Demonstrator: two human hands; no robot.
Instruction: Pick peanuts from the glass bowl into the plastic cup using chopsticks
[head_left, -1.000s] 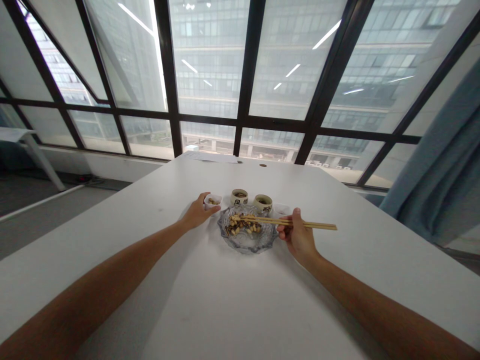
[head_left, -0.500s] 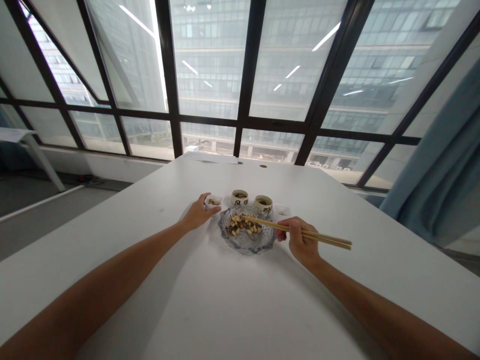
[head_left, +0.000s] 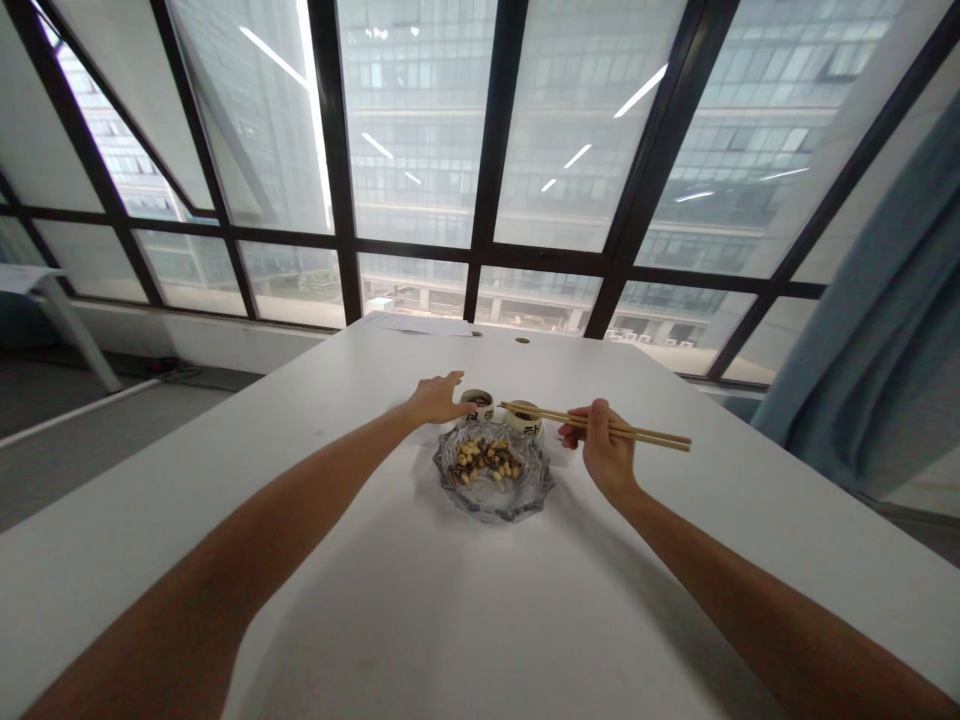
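Note:
My left hand [head_left: 439, 398] is open beside the left small cup [head_left: 480, 412], which is pale with dark characters. Its thumb is at the cup's near side; whether it touches I cannot tell. In my right hand [head_left: 606, 448] I hold wooden chopsticks [head_left: 585, 420]. Their tips are over the right small cup [head_left: 527, 424], near its left rim. In front of both cups stands a scalloped glass bowl [head_left: 525, 508] with a mix of pale nuts [head_left: 480, 455] and dark striped seeds. One white dish [head_left: 429, 434] is partly hidden under my left wrist; another white dish [head_left: 559, 448] is beside my right fingers.
The white table [head_left: 420, 620] reaches to the windows. Papers [head_left: 420, 324] and a brown round piece [head_left: 522, 340] lie at its far edge. A blue curtain [head_left: 862, 330] hangs at the right.
My left hand has let go of the left white dish and moved right to the left cup. The chopsticks have risen from the glass bowl to over the right cup.

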